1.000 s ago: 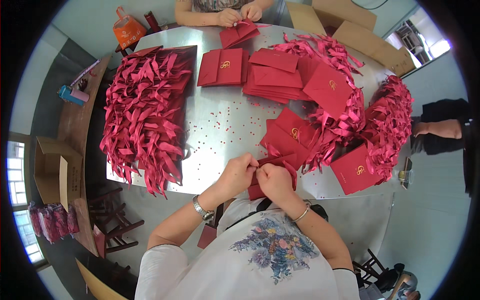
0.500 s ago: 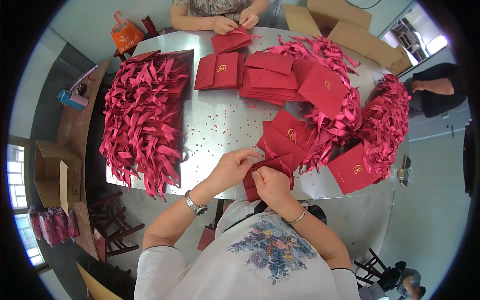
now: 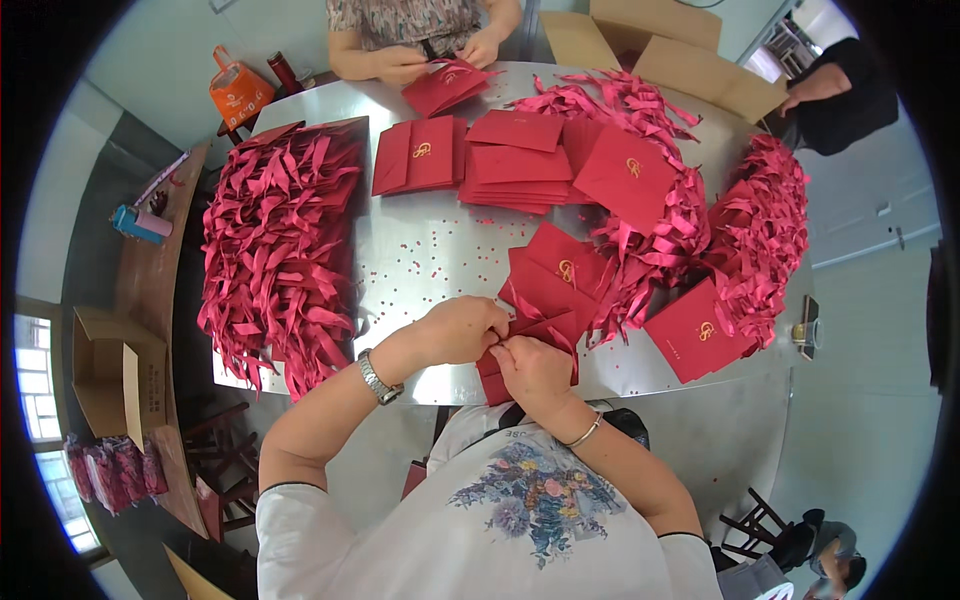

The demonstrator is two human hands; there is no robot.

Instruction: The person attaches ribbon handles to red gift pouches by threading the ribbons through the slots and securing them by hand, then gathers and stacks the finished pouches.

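A flat red paper bag with a ribbon lies near the table's front edge, under both hands. My right hand is closed on it, thumb on top. The fingers of my left hand are pinched together at its upper edge, close to my right thumb; what sits between those fingertips is hidden. Just beyond lie more red bags with gold marks. To the right, a fanned bag stack rests beside heaped pink-red ribbons.
A big pile of ribboned bags covers the table's left side. Further stacks stand toward the back. Small red paper dots lie scattered on the metal tabletop. Across the table a person's hands hold another bag. An open carton stands behind.
My left hand has closed its fingers and come down to the bag's edge by my right thumb. The view has shifted slightly. The person at the right has moved an arm toward the carton.
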